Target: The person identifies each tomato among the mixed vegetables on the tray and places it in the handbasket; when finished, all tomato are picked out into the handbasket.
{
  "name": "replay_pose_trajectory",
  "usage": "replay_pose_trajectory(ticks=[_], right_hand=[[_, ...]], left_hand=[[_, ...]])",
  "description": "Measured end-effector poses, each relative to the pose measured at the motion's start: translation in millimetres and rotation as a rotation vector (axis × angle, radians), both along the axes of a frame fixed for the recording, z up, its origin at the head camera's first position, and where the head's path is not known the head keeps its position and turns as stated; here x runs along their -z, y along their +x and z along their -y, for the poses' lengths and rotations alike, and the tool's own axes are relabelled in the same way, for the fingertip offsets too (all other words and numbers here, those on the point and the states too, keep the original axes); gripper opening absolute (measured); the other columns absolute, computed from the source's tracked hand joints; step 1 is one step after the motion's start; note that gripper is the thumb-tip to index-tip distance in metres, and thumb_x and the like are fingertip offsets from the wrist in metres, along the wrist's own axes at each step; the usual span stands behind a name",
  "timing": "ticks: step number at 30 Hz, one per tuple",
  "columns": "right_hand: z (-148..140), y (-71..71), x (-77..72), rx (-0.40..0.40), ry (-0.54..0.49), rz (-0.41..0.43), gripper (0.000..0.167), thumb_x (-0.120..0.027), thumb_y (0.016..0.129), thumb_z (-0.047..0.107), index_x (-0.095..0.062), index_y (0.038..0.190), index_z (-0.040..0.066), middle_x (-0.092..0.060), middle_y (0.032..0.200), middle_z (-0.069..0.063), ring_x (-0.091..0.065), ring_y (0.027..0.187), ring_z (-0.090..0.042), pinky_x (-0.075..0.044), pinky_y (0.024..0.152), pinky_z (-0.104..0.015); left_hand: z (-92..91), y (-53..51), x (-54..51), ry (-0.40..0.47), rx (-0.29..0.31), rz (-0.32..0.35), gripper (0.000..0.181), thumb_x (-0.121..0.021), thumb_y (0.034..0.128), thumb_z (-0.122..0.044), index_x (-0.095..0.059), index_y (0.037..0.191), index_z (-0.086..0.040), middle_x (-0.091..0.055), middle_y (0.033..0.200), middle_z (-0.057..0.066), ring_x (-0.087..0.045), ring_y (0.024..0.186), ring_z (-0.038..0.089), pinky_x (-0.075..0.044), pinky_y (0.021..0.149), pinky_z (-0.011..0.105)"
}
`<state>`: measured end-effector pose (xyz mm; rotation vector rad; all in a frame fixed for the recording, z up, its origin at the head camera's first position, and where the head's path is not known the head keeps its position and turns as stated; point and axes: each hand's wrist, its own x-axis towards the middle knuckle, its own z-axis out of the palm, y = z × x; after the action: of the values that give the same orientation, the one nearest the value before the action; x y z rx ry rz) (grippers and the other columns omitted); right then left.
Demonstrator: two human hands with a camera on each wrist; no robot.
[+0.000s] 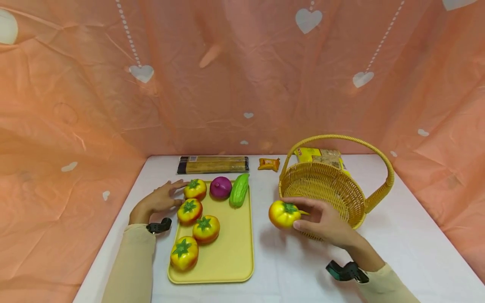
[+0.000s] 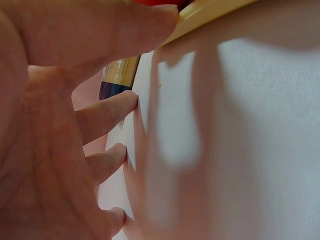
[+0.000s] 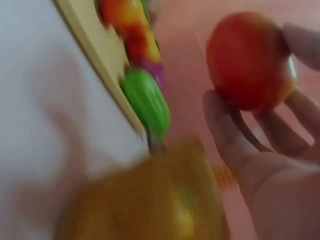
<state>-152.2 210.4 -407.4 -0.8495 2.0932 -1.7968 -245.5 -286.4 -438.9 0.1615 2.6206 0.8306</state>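
Beige sleeves [image 1: 129, 265] come in lowest, a black band [image 1: 346, 272] at each wrist. They reach over a bench [image 1: 261, 261] covered in white cloth. Orange-pink drapery [image 1: 227, 92] printed with pale hearts hangs behind its back edge and beside its left and right edges. Along the back edge lie a flat clear packet [image 1: 213, 165], a small orange packet [image 1: 269, 164] and, behind the wicker basket [image 1: 322, 179], a yellow bag [image 1: 308, 154]. The basket stands towards the right edge, handle up.

The right hand [image 1: 327, 221] pinches a tomato [image 1: 282, 215] between thumb and fingers, above the bench at the basket's near left side. The left hand [image 1: 161, 200] is spread, holding nothing, between the bench's left edge and a yellow tray [image 1: 233, 248]. Four more tomatoes [image 1: 206, 230] sit along the tray's left side; a purple onion [image 1: 220, 187] and green gourd [image 1: 238, 192] lie at its far end.
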Motion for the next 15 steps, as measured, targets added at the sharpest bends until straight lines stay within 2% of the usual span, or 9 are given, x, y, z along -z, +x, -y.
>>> replay_pose_trajectory(ticks=[3, 8, 12, 15], right_hand=[[-32.1, 4.2, -7.0, 0.021, 0.060, -0.009, 0.052, -0.070, 0.103, -0.004, -0.060, 0.153, 0.001, -0.067, 0.153, -0.002, -0.068, 0.132, -0.012, -0.061, 0.104, -0.026], [-76.7, 6.4, -14.9, 0.066, 0.164, -0.071, 0.054, -0.070, 0.101, -0.007, -0.060, 0.153, 0.002, -0.067, 0.154, 0.004, -0.064, 0.137, -0.005, -0.059, 0.105, -0.022], [-95.7, 4.2, -15.1, 0.105, 0.212, -0.077, 0.053, -0.071, 0.101, -0.006, -0.060, 0.153, 0.000, -0.069, 0.150, 0.009, -0.066, 0.133, -0.001, -0.062, 0.100, -0.023], [-98.5, 1.1, -12.6, 0.130, 0.272, -0.088, 0.051, -0.075, 0.101, -0.001, -0.064, 0.150, 0.004, -0.071, 0.148, 0.005, -0.065, 0.132, 0.003, -0.062, 0.099, -0.022]], left_hand=[[0.2, 0.8, -0.2, 0.002, 0.003, -0.006, 0.078, -0.073, 0.0983, -0.025, -0.043, 0.169, -0.018, -0.024, 0.180, 0.024, -0.004, 0.166, 0.059, -0.003, 0.123, 0.088], [0.8, 0.9, -0.8, -0.001, 0.005, -0.019, 0.077, -0.073, 0.0981, -0.024, -0.044, 0.169, -0.017, -0.025, 0.180, 0.024, -0.004, 0.166, 0.060, -0.002, 0.123, 0.088], [0.1, 0.6, -0.8, 0.004, -0.007, -0.006, 0.078, -0.074, 0.0976, -0.023, -0.044, 0.169, -0.020, -0.024, 0.180, 0.023, -0.003, 0.166, 0.059, -0.002, 0.124, 0.087], [-0.6, 0.7, -0.7, 0.007, -0.021, 0.010, 0.078, -0.074, 0.0975, -0.023, -0.044, 0.169, -0.022, -0.023, 0.181, 0.021, -0.002, 0.167, 0.057, -0.002, 0.123, 0.087]])
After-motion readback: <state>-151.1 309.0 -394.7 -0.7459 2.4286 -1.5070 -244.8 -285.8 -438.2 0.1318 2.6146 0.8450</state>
